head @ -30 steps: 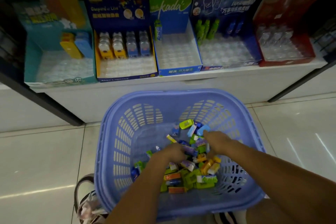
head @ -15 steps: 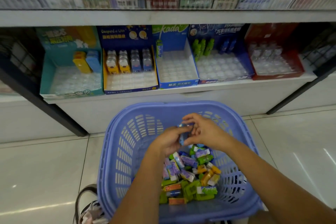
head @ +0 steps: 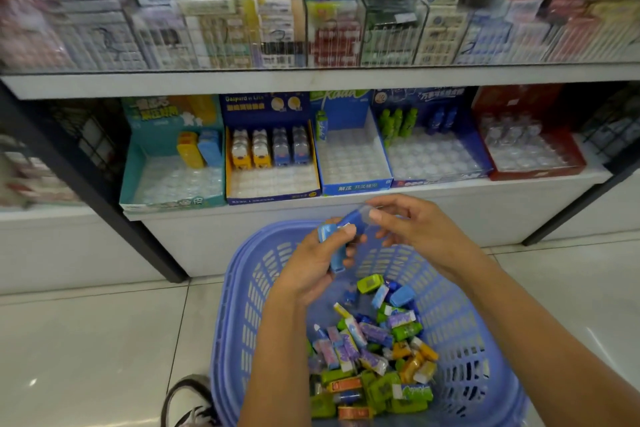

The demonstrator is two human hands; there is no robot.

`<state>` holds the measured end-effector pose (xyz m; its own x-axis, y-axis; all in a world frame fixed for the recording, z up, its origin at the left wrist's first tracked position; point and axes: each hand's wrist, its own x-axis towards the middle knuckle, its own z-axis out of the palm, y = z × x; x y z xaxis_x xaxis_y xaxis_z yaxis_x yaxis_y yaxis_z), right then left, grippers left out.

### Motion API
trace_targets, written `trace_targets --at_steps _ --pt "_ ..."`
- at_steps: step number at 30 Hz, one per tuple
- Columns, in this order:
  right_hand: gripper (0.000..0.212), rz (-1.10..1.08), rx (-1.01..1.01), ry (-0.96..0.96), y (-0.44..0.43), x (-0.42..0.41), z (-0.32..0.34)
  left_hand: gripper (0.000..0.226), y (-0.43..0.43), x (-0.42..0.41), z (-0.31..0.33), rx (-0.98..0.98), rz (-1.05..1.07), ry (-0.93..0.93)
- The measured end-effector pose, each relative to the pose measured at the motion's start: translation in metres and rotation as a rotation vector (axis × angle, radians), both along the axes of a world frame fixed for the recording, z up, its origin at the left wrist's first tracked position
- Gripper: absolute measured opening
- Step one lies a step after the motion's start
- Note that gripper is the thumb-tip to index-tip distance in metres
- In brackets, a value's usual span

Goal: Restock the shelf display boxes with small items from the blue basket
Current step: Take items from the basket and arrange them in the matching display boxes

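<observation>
Left hand grips small blue boxes (glossy) above slotted basket.

**One head-worn view, looking forward and down**

A single wide-angle camera sits on the person's head, facing a low shelf of display boxes and tilting down over the blue basket on the tiled floor. Both forearms reach in from the bottom edge, so the hands sit close to the lens, mid-frame. The upper shelf's stock lies farther off and blurred (straight lines bow toward the edges). No second view overlaps it.
</observation>
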<state>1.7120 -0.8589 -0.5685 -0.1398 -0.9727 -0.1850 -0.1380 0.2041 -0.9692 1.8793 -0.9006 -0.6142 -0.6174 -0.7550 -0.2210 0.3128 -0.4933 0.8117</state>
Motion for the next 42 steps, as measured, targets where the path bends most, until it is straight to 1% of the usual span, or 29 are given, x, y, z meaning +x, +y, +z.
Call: trace_targets --at_steps 1,2,4,6,8,10,11,12,13,15,18,20,22,25,29,31,33,35,37,40,41,42 --pt "0.015 -0.013 0.031 -0.021 -0.003 0.007 0.004 0.014 -0.003 0.003 0.005 -0.126 0.039 -0.084" --pt "0.023 -0.039 0.073 -0.015 -0.008 0.013 0.008 0.011 -0.006 0.007 0.010 -0.262 0.088 -0.185" --pt "0.035 -0.076 0.157 0.018 -0.020 0.021 0.015 0.017 -0.012 0.013 0.021 -0.506 0.172 -0.373" --pt "0.033 -0.070 0.198 -0.035 -0.034 0.027 0.021 0.022 -0.017 0.019 0.031 -0.662 0.228 -0.473" --pt "0.023 -0.048 0.172 -0.112 -0.049 0.034 0.028 0.027 -0.023 0.024 0.033 -0.722 0.289 -0.510" --pt "0.017 -0.046 0.068 -0.145 -0.066 0.040 0.035 0.029 -0.031 0.030 0.031 -0.652 0.409 -0.521" --pt "0.016 -0.068 -0.014 -0.099 -0.076 0.042 0.038 0.025 -0.035 0.033 0.030 -0.563 0.490 -0.510" --pt "0.016 -0.097 -0.107 0.012 -0.087 0.044 0.039 0.020 -0.039 0.036 0.028 -0.439 0.568 -0.473" --pt "0.018 -0.113 -0.197 0.168 -0.099 0.047 0.040 0.018 -0.041 0.041 0.027 -0.294 0.630 -0.405" --pt "0.020 -0.061 -0.342 0.461 -0.119 0.057 0.040 0.025 -0.045 0.051 0.026 -0.050 0.683 -0.244" --pt "0.020 0.093 -0.473 0.737 -0.146 0.072 0.029 0.043 -0.051 0.067 0.026 0.068 0.630 -0.144" --pt "0.023 0.170 -0.459 0.857 -0.158 0.078 0.020 0.048 -0.056 0.076 0.027 0.120 0.611 -0.050" --pt "0.023 0.226 -0.413 0.913 -0.164 0.080 0.014 0.045 -0.060 0.083 0.027 0.169 0.617 0.055" --pt "0.023 0.283 -0.382 0.948 -0.169 0.081 0.010 0.040 -0.063 0.090 0.026 0.214 0.626 0.191" --pt "0.025 0.279 -0.362 0.925 -0.174 0.081 0.008 0.043 -0.063 0.093 0.022 0.224 0.637 0.253" --pt "0.024 0.292 -0.349 0.931 -0.177 0.082 0.007 0.046 -0.063 0.093 0.020 0.213 0.646 0.235" --pt "0.024 0.325 -0.371 0.984 -0.179 0.082 0.004 0.048 -0.062 0.093 0.019 0.190 0.659 0.200" --pt "0.025 0.311 -0.390 1.048 -0.179 0.080 0.001 0.051 -0.062 0.094 0.019 0.176 0.659 0.171" --pt "0.026 0.282 -0.393 1.095 -0.180 0.077 0.001 0.052 -0.061 0.094 0.020 0.176 0.676 0.094" --pt "0.031 0.317 -0.366 1.173 -0.177 0.080 0.006 0.051 -0.059 0.094 0.025 0.187 0.716 -0.036" --pt "0.035 0.315 -0.367 1.174 -0.172 0.082 0.008 0.049 -0.058 0.094 0.027 0.187 0.723 -0.062" --pt "0.039 0.293 -0.378 1.132 -0.165 0.086 0.009 0.048 -0.057 0.096 0.028 0.176 0.726 -0.086"
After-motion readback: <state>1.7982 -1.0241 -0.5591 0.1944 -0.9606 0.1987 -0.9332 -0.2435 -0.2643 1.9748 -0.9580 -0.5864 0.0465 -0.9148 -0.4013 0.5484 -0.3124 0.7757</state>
